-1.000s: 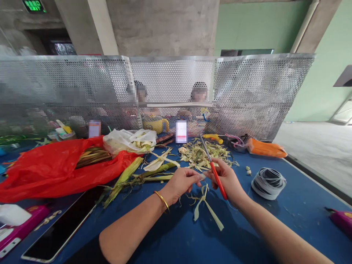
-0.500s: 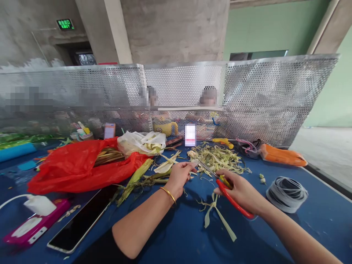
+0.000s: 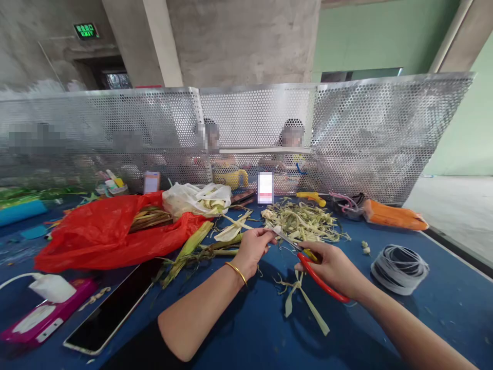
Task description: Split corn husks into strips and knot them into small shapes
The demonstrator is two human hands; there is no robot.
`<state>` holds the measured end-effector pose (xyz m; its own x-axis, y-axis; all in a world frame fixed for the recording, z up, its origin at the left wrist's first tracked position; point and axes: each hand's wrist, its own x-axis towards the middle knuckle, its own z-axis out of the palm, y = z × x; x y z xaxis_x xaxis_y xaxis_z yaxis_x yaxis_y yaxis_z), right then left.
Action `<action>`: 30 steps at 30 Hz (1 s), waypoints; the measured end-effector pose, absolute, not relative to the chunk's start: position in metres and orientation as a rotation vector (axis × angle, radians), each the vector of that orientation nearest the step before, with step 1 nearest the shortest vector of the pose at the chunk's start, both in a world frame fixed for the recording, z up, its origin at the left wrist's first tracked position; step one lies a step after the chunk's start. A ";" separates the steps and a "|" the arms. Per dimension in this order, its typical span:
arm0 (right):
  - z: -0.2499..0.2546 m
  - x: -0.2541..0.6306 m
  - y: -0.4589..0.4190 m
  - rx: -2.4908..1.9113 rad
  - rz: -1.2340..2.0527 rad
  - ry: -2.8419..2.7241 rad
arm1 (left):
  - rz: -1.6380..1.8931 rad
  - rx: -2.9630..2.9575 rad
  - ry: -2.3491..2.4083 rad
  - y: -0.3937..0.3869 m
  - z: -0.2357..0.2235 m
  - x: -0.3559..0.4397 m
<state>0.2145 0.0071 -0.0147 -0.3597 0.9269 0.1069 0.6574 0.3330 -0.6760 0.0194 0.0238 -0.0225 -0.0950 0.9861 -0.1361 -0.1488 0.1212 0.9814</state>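
Observation:
My left hand (image 3: 252, 250) pinches a small pale piece of husk (image 3: 276, 229) between thumb and fingers. In my right hand (image 3: 331, 264) are scissors with red handles (image 3: 321, 282), their blades pointing at that piece and meeting it near my left fingertips. Behind both hands spreads a heap of pale green husk scraps (image 3: 308, 221). A knotted husk strip (image 3: 298, 295) with two tails lies on the blue table just below the scissors. Left of my left hand are green husk leaves (image 3: 188, 254) and a pale flat husk (image 3: 231, 229).
A red plastic bag (image 3: 88, 231) and a white bag (image 3: 196, 198) hold more husks. Nearby lie a dark phone (image 3: 111, 311) and a magenta power strip (image 3: 50, 313). A ribbon roll (image 3: 399, 270), orange packet (image 3: 395, 215) and yellow glue gun (image 3: 311, 198) sit rightward. A perforated metal screen (image 3: 258, 118) stands behind.
The scissors and my right hand have shifted slightly left, bringing the blades closer to the piece in my left hand. The whole view has drifted a little; the left hand stays nearly in place.

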 end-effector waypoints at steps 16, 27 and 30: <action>-0.022 0.223 0.018 -1.566 0.324 -2.191 | 1.232 0.881 1.199 0.023 -0.018 0.017; -0.027 0.253 0.036 -1.782 -0.099 -2.540 | 1.141 0.708 0.949 0.001 0.011 0.021; -0.017 0.241 0.025 -1.593 0.153 -2.349 | 1.185 0.698 0.917 -0.005 0.012 0.027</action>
<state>0.2411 0.0253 -0.0169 -0.3416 0.9216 0.1845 0.8899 0.3803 -0.2519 0.0271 -0.0049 0.0120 0.1110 0.9679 -0.2253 -0.4613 0.2510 0.8510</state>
